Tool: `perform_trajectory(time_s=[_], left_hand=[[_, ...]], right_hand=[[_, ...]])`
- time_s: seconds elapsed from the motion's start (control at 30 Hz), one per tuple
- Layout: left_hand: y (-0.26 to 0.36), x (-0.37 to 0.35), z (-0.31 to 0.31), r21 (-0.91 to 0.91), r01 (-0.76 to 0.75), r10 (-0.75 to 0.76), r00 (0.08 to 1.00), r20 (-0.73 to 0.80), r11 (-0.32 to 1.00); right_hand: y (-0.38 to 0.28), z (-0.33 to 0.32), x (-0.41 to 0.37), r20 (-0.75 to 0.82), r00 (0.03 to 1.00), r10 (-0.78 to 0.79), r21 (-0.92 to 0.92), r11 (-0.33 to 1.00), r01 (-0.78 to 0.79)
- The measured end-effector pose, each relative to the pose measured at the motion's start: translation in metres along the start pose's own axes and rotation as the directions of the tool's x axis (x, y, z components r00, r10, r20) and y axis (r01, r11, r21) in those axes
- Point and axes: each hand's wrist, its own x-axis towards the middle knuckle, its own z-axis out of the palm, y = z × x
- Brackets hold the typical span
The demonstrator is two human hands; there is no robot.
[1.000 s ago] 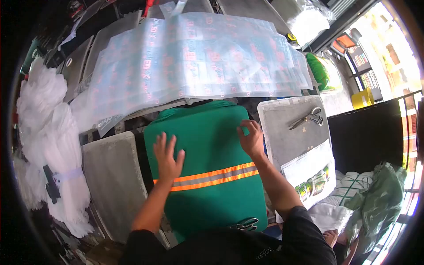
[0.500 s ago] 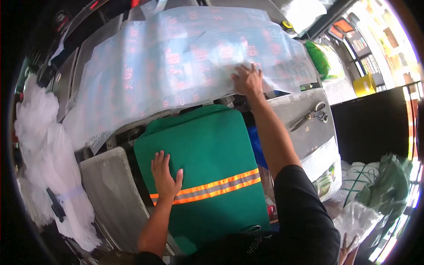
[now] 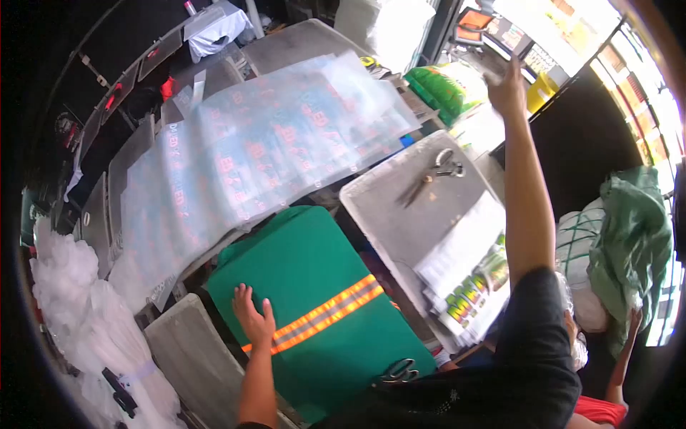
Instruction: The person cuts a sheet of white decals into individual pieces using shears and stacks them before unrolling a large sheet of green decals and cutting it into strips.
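Observation:
My left hand lies flat with fingers spread on a folded green cloth that has an orange and grey reflective stripe. My right hand is raised at the upper right, slightly blurred, fingers apart and holding nothing. It is off the surface, in front of a yellow bucket. Beyond the green cloth spreads a translucent printed plastic sheet. Scissors lie on the green cloth close to my body. A second pair of scissors rests on a grey board to the right.
Printed plastic bags are stacked on the grey board. White plastic bundles hang at the left. A green sack is at the back right. At lower right, another person's hand touches a dark green sheet.
My right hand has lifted off the plastic sheet and swung up to the right. My left hand stays on the green cloth. The view has turned right, showing another person.

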Motion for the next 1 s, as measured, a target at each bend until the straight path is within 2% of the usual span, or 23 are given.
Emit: perform_trajectory(time_s=[0.03,0.07,0.1,0.13,0.17,0.23,0.27,0.33,0.4,0.43,0.5,0.53,0.6,0.63,0.7,0.77,0.9,0.97,1.0], left_hand=[[0.004,0.005,0.002,0.01,-0.004,0.004,1.0,-0.013,1.0],[0.007,0.009,0.001,0.002,-0.012,0.012,1.0,-0.029,1.0],[0.007,0.009,0.0,0.015,-0.007,0.007,1.0,-0.016,1.0],[0.007,0.003,-0.001,0.036,0.008,-0.008,1.0,-0.001,0.999],[0.006,-0.001,-0.001,0.047,0.018,-0.018,1.0,-0.005,0.999],[0.007,-0.001,0.002,0.036,0.031,-0.031,0.999,-0.01,0.999],[0.009,-0.006,-0.001,0.043,0.03,-0.029,1.0,-0.009,0.999],[0.018,-0.016,-0.004,0.047,0.056,-0.058,0.998,0.027,0.997],[0.017,-0.026,-0.006,0.054,0.035,-0.037,0.998,0.045,0.998],[0.014,-0.031,-0.006,0.053,0.015,-0.018,0.998,0.056,0.998],[0.009,-0.038,-0.007,0.06,-0.003,0.001,0.999,0.04,0.998],[0.013,-0.04,-0.009,0.051,0.001,-0.003,0.999,0.034,0.999],[0.013,-0.041,-0.007,0.037,0.011,-0.011,1.0,0.012,0.999],[0.013,-0.041,-0.008,0.04,0.024,-0.024,1.0,0.012,0.999],[0.018,-0.038,-0.01,0.045,0.04,-0.042,0.999,0.032,0.998],[0.016,-0.037,-0.01,0.044,0.039,-0.04,0.999,0.024,0.998],[0.016,-0.031,-0.011,0.049,0.06,-0.063,0.996,0.06,0.997],[0.015,-0.03,-0.012,0.044,0.056,-0.059,0.996,0.068,0.997],[0.013,-0.029,-0.013,0.026,0.039,-0.041,0.996,0.074,0.999]], right_hand=[[0.016,-0.015,-0.012,0.014,0.976,-0.216,0.104,0.971,0.214],[-0.022,-0.064,-0.047,0.246,0.969,-0.013,0.225,0.973,-0.044],[-0.028,-0.083,-0.086,0.277,0.961,-0.009,0.239,0.969,-0.06],[-0.018,-0.078,-0.141,0.348,0.931,0.11,0.255,0.945,-0.207],[-0.024,-0.085,-0.19,0.394,0.915,0.081,0.27,0.942,-0.2],[-0.032,-0.087,-0.283,0.694,0.702,0.158,0.241,0.868,-0.434],[-0.046,-0.093,-0.322,0.657,0.751,0.064,0.33,0.872,-0.362],[-0.077,-0.102,-0.37,0.742,0.67,-0.025,0.427,0.788,-0.443],[-0.123,-0.129,-0.366,0.826,0.555,-0.096,0.432,0.741,-0.514],[-0.139,-0.137,-0.361,0.818,0.562,-0.12,0.462,0.718,-0.521],[-0.154,-0.122,-0.365,0.774,0.599,-0.208,0.525,0.74,-0.421],[-0.162,-0.117,-0.359,0.774,0.594,-0.219,0.531,0.736,-0.42],[-0.176,-0.107,-0.343,0.665,0.69,-0.286,0.609,0.743,-0.279],[-0.179,-0.097,-0.331,0.668,0.682,-0.297,0.613,0.739,-0.279],[-0.181,-0.067,-0.301,0.58,0.74,-0.341,0.627,0.767,-0.138],[-0.171,-0.004,-0.279,0.474,0.78,-0.409,0.562,0.823,0.09],[-0.143,0.127,-0.224,0.569,0.736,-0.368,0.332,0.921,0.204],[-0.148,0.149,-0.205,0.531,0.797,-0.288,0.216,0.955,0.201],[-0.154,0.157,-0.196,0.596,0.764,-0.246,0.129,0.969,0.212]])
